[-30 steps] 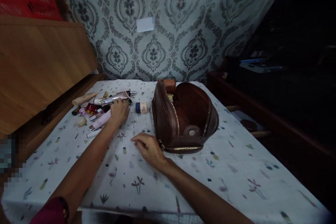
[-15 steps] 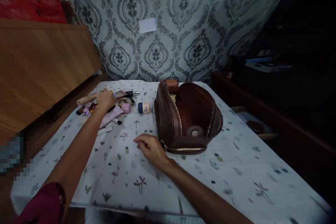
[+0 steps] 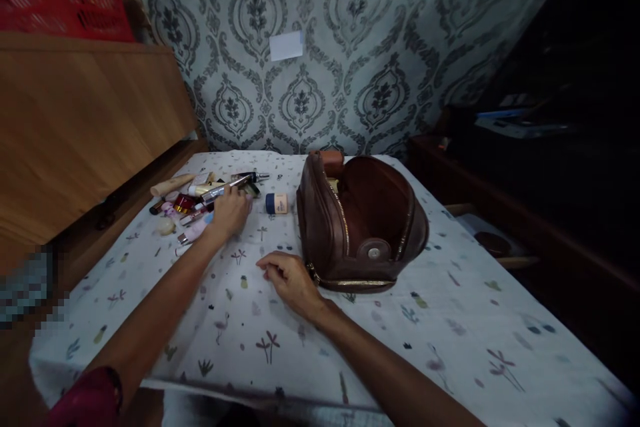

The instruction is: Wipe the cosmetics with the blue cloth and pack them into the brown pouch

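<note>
Left fingers (image 3: pixel 236 197) bend over cosmetics (image 3: pixel 214 194) — brown bag (image 3: pixel 320 233) gapes.

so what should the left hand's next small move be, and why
Perhaps slide the left hand slightly right to the small cylindrical peach jar with a navy lid: it lies on its side, apart from the pile of mixed cosmetics, between that hand and the open brown leather-look bag, so it looks easiest to grasp singly.

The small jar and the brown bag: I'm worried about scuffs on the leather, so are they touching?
Apart. The head view shows a narrow strip of tablecloth between the small jar and the brown bag.
</note>
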The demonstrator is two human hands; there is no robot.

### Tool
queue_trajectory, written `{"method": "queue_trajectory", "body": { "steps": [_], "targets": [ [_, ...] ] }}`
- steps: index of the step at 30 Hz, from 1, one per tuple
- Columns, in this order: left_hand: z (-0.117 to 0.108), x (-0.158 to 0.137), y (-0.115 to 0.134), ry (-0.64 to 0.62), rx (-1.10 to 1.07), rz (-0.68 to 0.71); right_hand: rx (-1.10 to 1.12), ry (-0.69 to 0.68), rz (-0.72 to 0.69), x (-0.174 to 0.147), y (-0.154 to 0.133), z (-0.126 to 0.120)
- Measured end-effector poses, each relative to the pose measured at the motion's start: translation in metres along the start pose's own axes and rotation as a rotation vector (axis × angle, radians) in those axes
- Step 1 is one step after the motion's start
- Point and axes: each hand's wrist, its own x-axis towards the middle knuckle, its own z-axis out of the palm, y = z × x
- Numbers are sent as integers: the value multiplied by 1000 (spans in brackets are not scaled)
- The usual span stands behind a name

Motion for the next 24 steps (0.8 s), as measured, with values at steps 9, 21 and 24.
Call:
{"method": "queue_trajectory", "body": {
  "steps": [9, 21, 24],
  "targets": [
    [-4, -14, 1, -24, -175, -7, -8, 1, -14, -1, 0, -2],
    [12, 24, 10, -219, -218, -36, -18, -6, 0, -1, -4, -6],
    [11, 22, 13, -188, -242, -51, -30, -14, -3, -1, -4, -6]
  ]
}}
